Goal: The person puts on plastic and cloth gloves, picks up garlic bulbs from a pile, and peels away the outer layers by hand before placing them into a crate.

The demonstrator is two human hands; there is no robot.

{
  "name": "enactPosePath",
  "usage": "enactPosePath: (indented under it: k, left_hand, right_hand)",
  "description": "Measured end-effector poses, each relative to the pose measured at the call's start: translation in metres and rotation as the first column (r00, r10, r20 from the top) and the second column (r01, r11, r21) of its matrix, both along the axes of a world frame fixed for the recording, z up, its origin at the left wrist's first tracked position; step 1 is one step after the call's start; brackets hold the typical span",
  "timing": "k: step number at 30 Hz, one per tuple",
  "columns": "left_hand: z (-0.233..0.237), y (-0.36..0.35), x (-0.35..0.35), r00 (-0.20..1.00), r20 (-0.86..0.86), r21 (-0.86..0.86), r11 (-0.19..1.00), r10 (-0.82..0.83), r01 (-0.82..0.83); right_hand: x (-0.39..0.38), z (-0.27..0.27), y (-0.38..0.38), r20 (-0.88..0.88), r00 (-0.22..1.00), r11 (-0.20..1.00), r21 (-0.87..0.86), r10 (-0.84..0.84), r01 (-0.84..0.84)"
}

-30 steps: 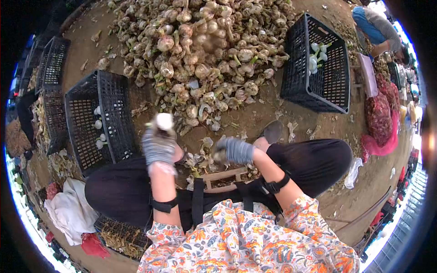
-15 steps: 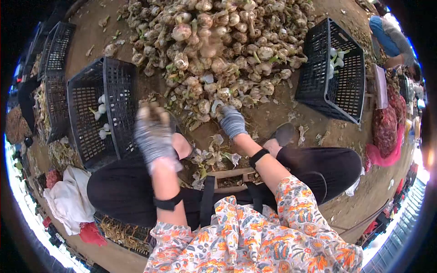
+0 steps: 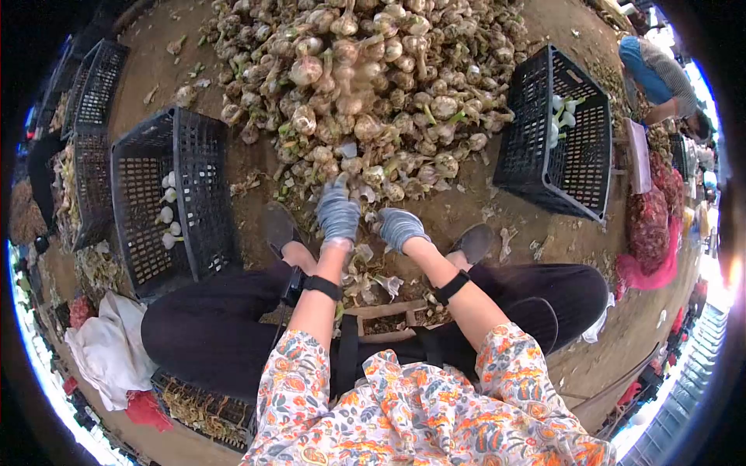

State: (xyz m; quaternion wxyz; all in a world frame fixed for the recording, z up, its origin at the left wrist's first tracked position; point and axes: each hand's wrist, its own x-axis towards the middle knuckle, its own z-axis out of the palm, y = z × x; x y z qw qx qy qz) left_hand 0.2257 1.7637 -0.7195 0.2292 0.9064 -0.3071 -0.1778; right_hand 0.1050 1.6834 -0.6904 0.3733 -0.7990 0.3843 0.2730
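A large heap of dirty garlic bulbs (image 3: 365, 85) lies in front of me. My left hand (image 3: 339, 210), in a grey glove, reaches to the heap's near edge, its fingers touching the bulbs; what they hold, if anything, is hidden. Close beside it on the right, my right hand (image 3: 400, 227) is gloved too, with its fingers curled at the front of the heap; its contents are too small to make out. Several clean white bulbs (image 3: 171, 210) lie in the black crate (image 3: 208, 194) on the left. More white bulbs (image 3: 566, 116) are in the right crate (image 3: 552, 147).
Peelings (image 3: 373, 276) lie between my shoes. Other black crates (image 3: 95, 171) stand at the far left. At the right are a red net sack (image 3: 651, 225) and a person bending over (image 3: 660, 74). A white cloth (image 3: 113, 346) lies by my left knee.
My left hand has moved from beside the left crate rightward to the heap. The left crate now shows more white bulbs. My right hand has shifted slightly down.
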Motion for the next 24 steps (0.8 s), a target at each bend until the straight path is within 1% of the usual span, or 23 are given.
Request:
enactPosePath:
  k: [1, 2, 3, 5, 6, 7, 8, 9, 11, 12, 13, 14, 15, 16, 17, 18, 19, 20, 21, 22, 23, 24]
  left_hand:
    - [0.003, -0.011, 0.0, 0.996, 0.031, 0.084, 0.993, -0.089, 0.086]
    - [0.006, -0.024, -0.003, 0.998, 0.038, 0.229, 0.972, -0.054, 0.044]
    - [0.017, -0.031, -0.002, 0.998, 0.04, 0.224, 0.974, -0.054, 0.043]
    - [0.032, -0.042, 0.0, 0.993, -0.091, 0.162, 0.985, 0.08, -0.065]
    - [0.032, -0.044, -0.002, 0.939, 0.339, -0.078, 0.996, 0.056, -0.031]
    - [0.032, -0.046, 0.003, 0.939, 0.341, -0.081, 0.996, 0.053, -0.027]
    - [0.033, -0.049, 0.012, 0.945, 0.291, -0.164, 0.981, 0.147, -0.102]
    - [0.041, -0.051, 0.021, 0.945, 0.231, -0.239, 0.955, 0.233, -0.177]
    - [-0.029, -0.042, 0.064, 0.966, -0.056, -0.415, 0.874, 0.253, -0.253]
    - [0.035, -0.044, 0.058, 0.965, 0.258, 0.122, 0.99, 0.04, -0.074]
    - [0.025, -0.039, 0.064, 0.945, 0.325, 0.17, 0.985, -0.022, -0.036]
    - [0.017, -0.035, 0.069, 0.946, 0.32, 0.17, 0.985, -0.048, -0.007]
    - [0.017, -0.033, 0.071, 0.946, 0.316, 0.17, 0.985, -0.076, 0.023]
    - [0.026, -0.031, 0.067, 0.943, 0.325, 0.161, 0.987, -0.078, 0.026]
    - [0.035, -0.028, 0.061, 0.971, 0.24, -0.007, 1.0, 0.01, -0.008]
    - [0.048, -0.026, 0.054, 0.987, 0.139, -0.169, 0.984, 0.078, -0.054]
    - [0.064, -0.029, 0.042, 0.995, 0.032, -0.336, 0.938, 0.098, -0.082]
    - [0.078, -0.033, 0.028, 0.973, -0.22, -0.48, 0.862, 0.063, -0.164]
    - [0.088, -0.038, 0.013, 0.893, -0.45, -0.583, 0.762, -0.015, -0.281]
    - [0.095, -0.042, -0.004, 0.847, -0.519, -0.673, 0.666, -0.117, -0.321]
    - [0.101, -0.043, -0.022, 0.791, -0.567, -0.742, 0.558, -0.227, -0.372]
    - [0.12, -0.041, -0.033, 0.745, -0.63, -0.668, 0.644, -0.221, -0.373]
  right_hand:
    - [-0.005, 0.003, -0.003, 0.002, 1.0, 1.0, -0.008, 0.002, -0.002]
    - [-0.01, 0.006, -0.004, 0.047, 0.998, 0.999, 0.004, -0.044, 0.044]
    - [-0.014, 0.009, -0.004, 0.092, 0.992, 0.996, 0.018, -0.092, 0.09]
    - [-0.018, 0.017, -0.005, 0.095, 0.991, 0.995, 0.016, -0.097, 0.096]
    - [-0.02, 0.018, -0.007, 0.095, 0.99, 0.994, 0.019, -0.107, 0.105]
    - [-0.023, 0.019, -0.008, 0.097, 0.988, 0.993, 0.023, -0.119, 0.117]
    - [-0.03, 0.004, -0.003, 0.223, 0.967, 0.988, -0.063, -0.126, 0.143]
    - [-0.03, 0.003, -0.004, 0.226, 0.965, 0.987, -0.063, -0.133, 0.151]
    - [-0.031, 0.004, -0.005, 0.238, 0.953, 0.98, -0.006, -0.19, 0.197]
    - [-0.028, 0.009, -0.005, 0.242, 0.951, 0.979, -0.01, -0.193, 0.201]
    - [-0.025, 0.018, -0.005, 0.256, 0.944, 0.978, 0.027, -0.206, 0.206]
    - [-0.021, 0.026, -0.005, 0.272, 0.937, 0.976, 0.063, -0.218, 0.208]
    - [-0.02, 0.026, -0.004, 0.283, 0.934, 0.976, 0.056, -0.218, 0.211]
    - [-0.019, 0.021, -0.003, 0.28, 0.916, 0.952, 0.184, -0.288, 0.243]
    - [-0.019, 0.017, -0.002, 0.27, 0.896, 0.912, 0.309, -0.354, 0.268]
    - [-0.019, 0.014, -0.002, 0.222, 0.871, 0.836, 0.455, -0.439, 0.306]
    - [-0.016, 0.033, -0.003, 0.228, 0.865, 0.834, 0.456, -0.446, 0.31]
    - [-0.017, 0.053, -0.002, 0.247, 0.827, 0.785, 0.531, -0.504, 0.32]
    - [-0.015, 0.072, -0.002, 0.263, 0.786, 0.731, 0.603, -0.559, 0.319]
    - [-0.013, 0.079, -0.002, 0.245, 0.74, 0.707, 0.579, -0.627, 0.407]
    - [-0.013, 0.085, -0.006, 0.248, 0.738, 0.707, 0.58, -0.627, 0.405]
    - [-0.015, 0.092, -0.012, 0.308, 0.487, 0.546, 0.683, -0.817, 0.485]
